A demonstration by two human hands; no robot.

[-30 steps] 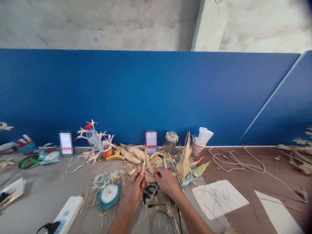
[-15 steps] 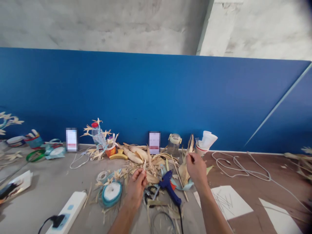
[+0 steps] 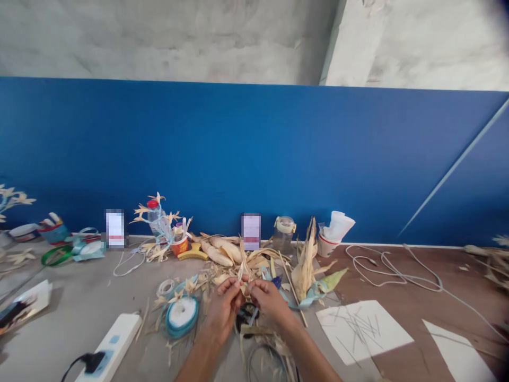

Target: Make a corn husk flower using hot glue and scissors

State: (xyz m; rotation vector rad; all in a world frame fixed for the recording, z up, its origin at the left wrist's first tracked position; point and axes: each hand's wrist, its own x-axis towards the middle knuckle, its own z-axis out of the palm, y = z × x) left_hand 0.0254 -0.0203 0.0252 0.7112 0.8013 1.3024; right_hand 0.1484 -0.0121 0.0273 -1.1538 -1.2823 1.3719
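Note:
Thin, pale pieces of dried corn husk [image 3: 241, 267] stand up between my two hands above the middle of the table. My left hand [image 3: 223, 306] pinches them low down with thumb and fingers. From the other side my right hand [image 3: 271, 301] closes its fingertips at the same spot, partly hiding what it grips. Black-handled scissors [image 3: 243, 320] lie just below the hands. Behind my right hand only a bit of the blue glue gun [image 3: 277, 281] shows. A larger bundle of husks [image 3: 305, 268] stands to the right, with light blue ribbon [image 3: 314, 295] at its base.
A ribbon spool [image 3: 182, 314] and a power strip [image 3: 111, 345] lie to the left. Along the blue partition [image 3: 254, 148] stand a phone [image 3: 251, 232], a lidded jar [image 3: 284, 233] and a paper cup [image 3: 328, 245]. Thin sticks rest on white paper [image 3: 363, 329] at right.
My right hand has moved left from the husk bundle to meet my left hand at the husk pieces. It now covers most of the glue gun. My left hand has hardly moved.

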